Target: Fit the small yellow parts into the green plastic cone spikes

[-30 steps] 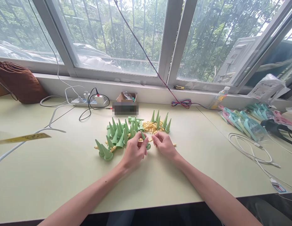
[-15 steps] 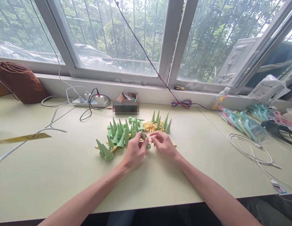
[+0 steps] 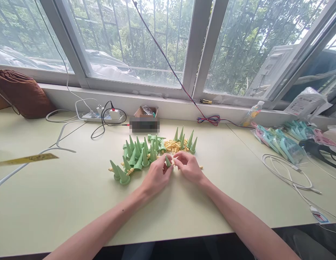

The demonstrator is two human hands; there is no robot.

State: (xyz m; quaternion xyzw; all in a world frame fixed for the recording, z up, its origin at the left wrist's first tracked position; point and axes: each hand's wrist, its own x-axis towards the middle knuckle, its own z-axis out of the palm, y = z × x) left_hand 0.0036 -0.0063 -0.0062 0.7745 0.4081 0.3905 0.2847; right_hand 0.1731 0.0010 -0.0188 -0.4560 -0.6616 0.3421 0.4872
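My left hand (image 3: 157, 174) is closed around a green plastic cone (image 3: 168, 161), whose tip shows tilted between the fingers. Right beside it, my right hand (image 3: 190, 167) pinches a small pale-yellow plastic piece (image 3: 173, 163) against the cone's side; the fingers partly hide that piece. Many green cones (image 3: 132, 157) with ribbed caps stand to the left, some with yellow pieces sticking out of their bases. Behind my hands lies a heap of small yellow pieces (image 3: 171, 146), with several upright cones (image 3: 193, 145) in and next to it.
At the back are a power strip (image 3: 89, 117) with cables, a small cardboard box (image 3: 146, 111) and bundled wire (image 3: 212, 120). A bottle (image 3: 253, 113), bagged pastel plastic items (image 3: 284, 141) and a white cable (image 3: 287, 171) lie right. A brown bag (image 3: 23, 94) sits left.
The cone in my left hand has turned and shifted slightly right. My right hand has brought the small yellow piece in against it, so the two hands are now nearly touching.
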